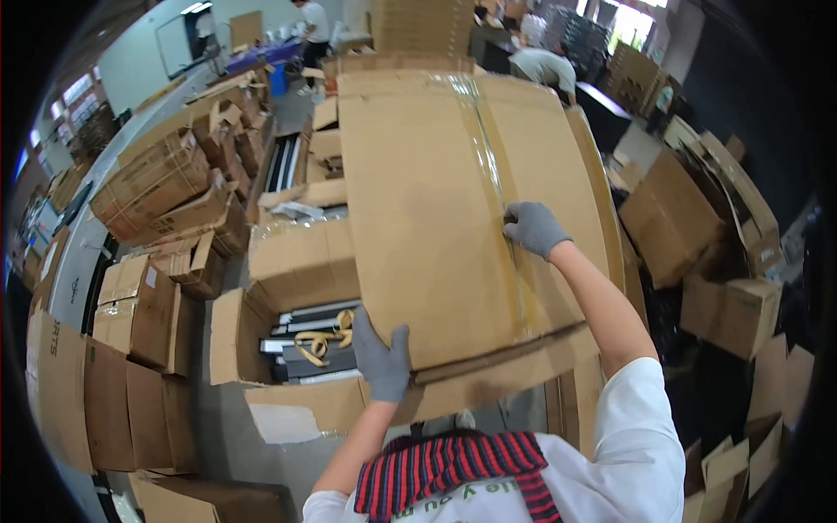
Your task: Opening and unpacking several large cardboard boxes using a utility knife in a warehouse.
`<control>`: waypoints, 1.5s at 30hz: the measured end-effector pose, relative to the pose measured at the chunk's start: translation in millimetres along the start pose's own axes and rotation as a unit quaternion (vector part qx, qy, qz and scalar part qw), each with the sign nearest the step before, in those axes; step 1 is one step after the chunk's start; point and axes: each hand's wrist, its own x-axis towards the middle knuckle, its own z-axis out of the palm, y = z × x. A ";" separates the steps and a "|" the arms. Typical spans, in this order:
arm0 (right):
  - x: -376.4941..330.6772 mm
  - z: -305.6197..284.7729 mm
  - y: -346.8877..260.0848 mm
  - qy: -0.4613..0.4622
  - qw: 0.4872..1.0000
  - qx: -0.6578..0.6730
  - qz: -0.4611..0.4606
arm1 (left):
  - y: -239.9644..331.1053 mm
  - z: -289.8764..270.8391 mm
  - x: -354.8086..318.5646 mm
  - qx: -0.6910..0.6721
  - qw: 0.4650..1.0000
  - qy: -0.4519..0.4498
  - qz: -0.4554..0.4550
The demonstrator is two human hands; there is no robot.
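A large closed cardboard box (pixel 418 200) lies in front of me, with clear tape (pixel 493 174) along its top seam. My right hand (pixel 536 229), in a grey knit glove, is closed in a fist right over that seam; whatever it pinches is hidden. At the box's near left corner, my left hand (pixel 381 357), gloved the same way, rests with fingers stretched and thumb apart. Just left of it stands an open cardboard box (pixel 240 340) holding long black and silver bars. A loose yellow strap (pixel 323 338) lies over those bars.
Stacked cartons (pixel 157 187) line the left side beside a long pale conveyor-like strip. Opened boxes (pixel 671 213) crowd the right. Farther back, one person (pixel 314 35) stands near a purple-covered table and another person (pixel 545 65) bends down behind the large box.
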 end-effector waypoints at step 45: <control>-204.2 75.1 43.6 0.317 0.653 0.606 0.326 | -18.9 -17.7 113.6 -0.201 0.968 -0.114 -0.101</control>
